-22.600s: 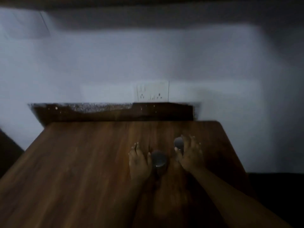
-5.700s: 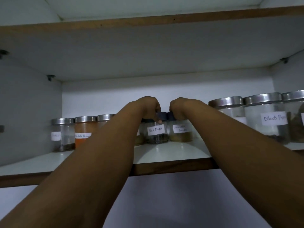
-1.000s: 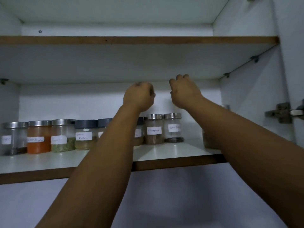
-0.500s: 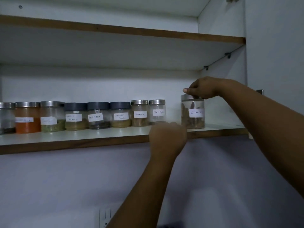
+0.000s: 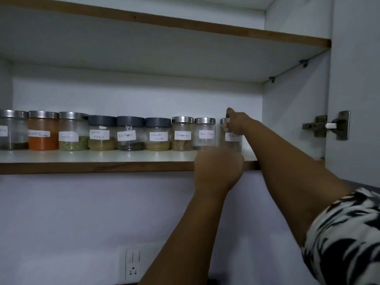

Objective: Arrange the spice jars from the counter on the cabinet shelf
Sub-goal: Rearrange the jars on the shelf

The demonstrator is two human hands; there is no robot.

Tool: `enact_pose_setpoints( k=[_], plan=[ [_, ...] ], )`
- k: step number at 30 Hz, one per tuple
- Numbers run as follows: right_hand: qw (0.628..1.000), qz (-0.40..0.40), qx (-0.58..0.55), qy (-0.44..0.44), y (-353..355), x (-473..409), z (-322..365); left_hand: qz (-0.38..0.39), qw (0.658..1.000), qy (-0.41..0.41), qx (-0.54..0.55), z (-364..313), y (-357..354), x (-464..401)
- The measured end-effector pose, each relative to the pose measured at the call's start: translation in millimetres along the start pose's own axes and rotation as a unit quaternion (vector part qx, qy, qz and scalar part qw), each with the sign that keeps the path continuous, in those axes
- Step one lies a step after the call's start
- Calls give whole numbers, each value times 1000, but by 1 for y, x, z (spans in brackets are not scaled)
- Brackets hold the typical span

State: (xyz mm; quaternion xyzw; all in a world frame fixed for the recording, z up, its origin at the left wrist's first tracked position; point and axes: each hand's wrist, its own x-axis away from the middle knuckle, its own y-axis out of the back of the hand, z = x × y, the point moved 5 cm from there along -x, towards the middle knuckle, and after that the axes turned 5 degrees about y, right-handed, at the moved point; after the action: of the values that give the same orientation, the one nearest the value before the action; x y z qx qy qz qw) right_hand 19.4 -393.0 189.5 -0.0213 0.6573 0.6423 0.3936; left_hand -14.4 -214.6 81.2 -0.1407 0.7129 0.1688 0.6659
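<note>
A row of labelled spice jars stands along the white cabinet shelf (image 5: pixel 123 158). The jars include an orange powder jar (image 5: pixel 43 131), a Black Pepper jar (image 5: pixel 130 133) with a dark lid, a Cinnamon jar (image 5: pixel 182 133) and a second Black Pepper jar (image 5: pixel 205 133). At the right end stands a silver-lidded jar (image 5: pixel 229 138); my right hand (image 5: pixel 236 122) grips it by the lid. My left hand (image 5: pixel 219 165) is a closed fist at the shelf's front edge, below that jar, holding nothing that I can see.
The cabinet's right wall is close to the end jar, with a metal door hinge (image 5: pixel 327 125) beyond it. An upper shelf (image 5: pixel 185 23) spans above. A wall socket (image 5: pixel 132 264) sits low on the wall under the shelf.
The view has moved closer and left. My right hand stays on the end jar's lid, and the jar now stands nearer the row. My left fist has risen to the shelf's front edge.
</note>
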Motion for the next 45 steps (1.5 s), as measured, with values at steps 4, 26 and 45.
enact_pose_setpoints(
  k=[4,26,45],
  plan=[
    [999,44,26,9,-4,-14,-12,-19,1000,4,17,0,-4,1],
    [1000,-22,-6,21,-12,-26,-29,-34,999,-6,-8,1,-5,3],
    [999,-7,-18,-50,-9,151,-7,54,998,-11,37,1,1,4]
  ],
)
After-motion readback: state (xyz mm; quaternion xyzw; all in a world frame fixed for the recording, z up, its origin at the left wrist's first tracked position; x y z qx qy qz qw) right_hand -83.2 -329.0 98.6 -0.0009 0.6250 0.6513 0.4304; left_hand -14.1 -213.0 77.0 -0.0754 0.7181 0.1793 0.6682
